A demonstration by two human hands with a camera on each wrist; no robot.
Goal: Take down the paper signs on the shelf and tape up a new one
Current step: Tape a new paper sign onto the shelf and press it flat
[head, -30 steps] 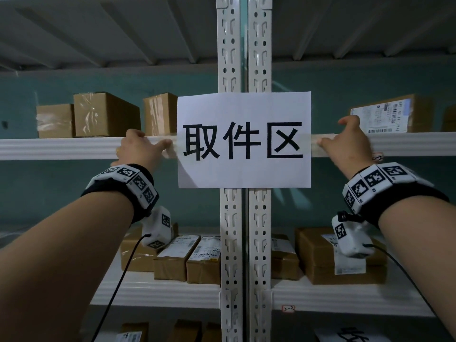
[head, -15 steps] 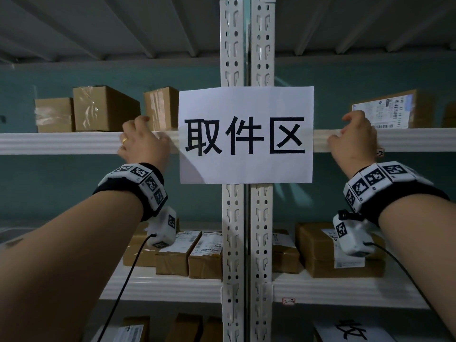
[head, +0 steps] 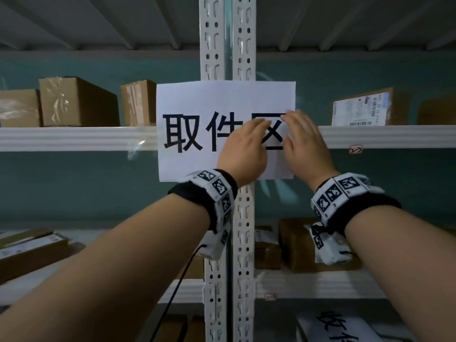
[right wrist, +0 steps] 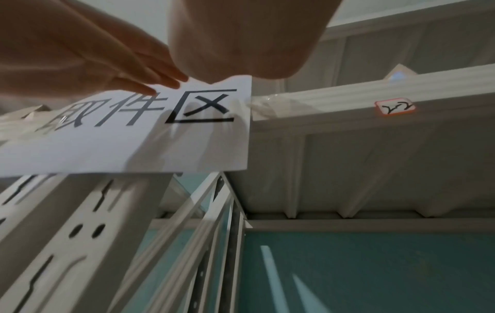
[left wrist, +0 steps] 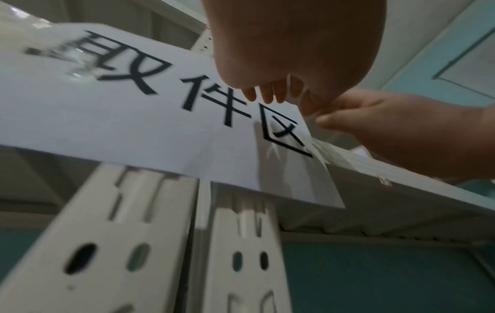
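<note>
A white paper sign [head: 197,134] with three black characters hangs across the white shelf uprights [head: 227,45] and the shelf beam [head: 74,139]. Clear tape [head: 140,144] runs from its left edge onto the beam, and more tape [right wrist: 267,105] shows at its right edge. My left hand [head: 249,141] lies flat on the sign with straight fingers [right wrist: 160,78] beside the third character. My right hand [head: 301,137] rests with straight fingers on the sign's right part, near its edge. Neither hand holds anything.
Cardboard boxes [head: 76,102] stand on the upper shelf at the left, and a labelled parcel [head: 362,107] at the right. More parcels [head: 296,243] lie on the lower shelf. Another printed sheet [head: 340,327] lies at the bottom right. A small red-edged label [head: 355,149] sits on the beam.
Both hands left the beam at the sign's two sides. The left hand crossed over to the sign's right part, and the right hand moved inward onto the sign beside it.
</note>
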